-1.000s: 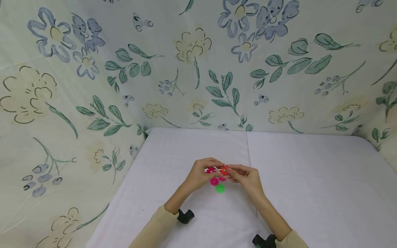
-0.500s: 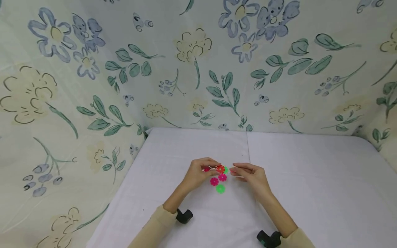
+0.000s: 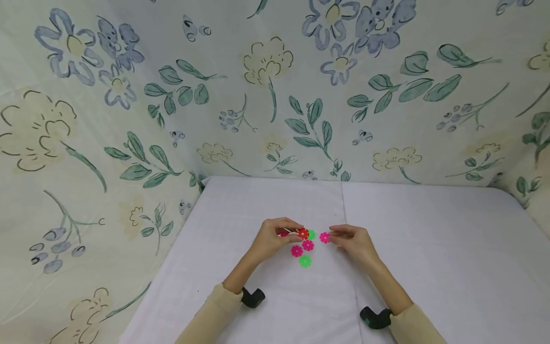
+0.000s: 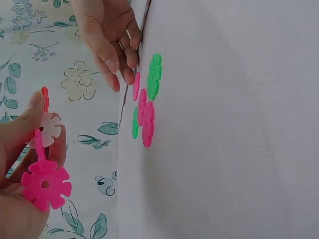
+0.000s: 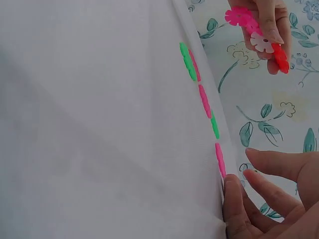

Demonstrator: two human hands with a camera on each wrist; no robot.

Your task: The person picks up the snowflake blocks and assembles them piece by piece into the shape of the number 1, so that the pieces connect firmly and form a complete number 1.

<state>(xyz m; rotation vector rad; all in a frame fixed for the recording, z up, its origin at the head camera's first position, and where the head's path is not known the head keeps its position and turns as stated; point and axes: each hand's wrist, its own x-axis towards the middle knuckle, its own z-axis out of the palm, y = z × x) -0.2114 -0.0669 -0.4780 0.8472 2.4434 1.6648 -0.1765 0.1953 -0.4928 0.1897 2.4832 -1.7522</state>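
Observation:
My left hand [image 3: 270,241] pinches a short chain of interlocking snowflake discs above the white cloth. In the left wrist view it runs from a notched pink disc [image 4: 57,186] through another pink disc [image 4: 41,149], seen edge-on, to a white disc [image 4: 50,130] and a red disc [image 4: 46,98] near the thumb tip. My right hand [image 3: 355,244] has its fingers loosely extended, low over the cloth. A loose pink disc [image 3: 324,237] lies at its fingertips; whether they touch it I cannot tell.
Between the hands lie a green disc [image 3: 312,234], a pink disc [image 3: 308,245], another pink disc [image 3: 297,251] and a nearer green disc [image 3: 305,261]. The white cloth [image 3: 438,248] meets a floral curtain [image 3: 275,105] behind. Black devices [image 3: 253,298] sit at both wrists.
The right hand has left the red disc at the left hand and drawn back to the right. The pink disc at its fingertips now shows fully. The left hand shifted slightly left with the chain.

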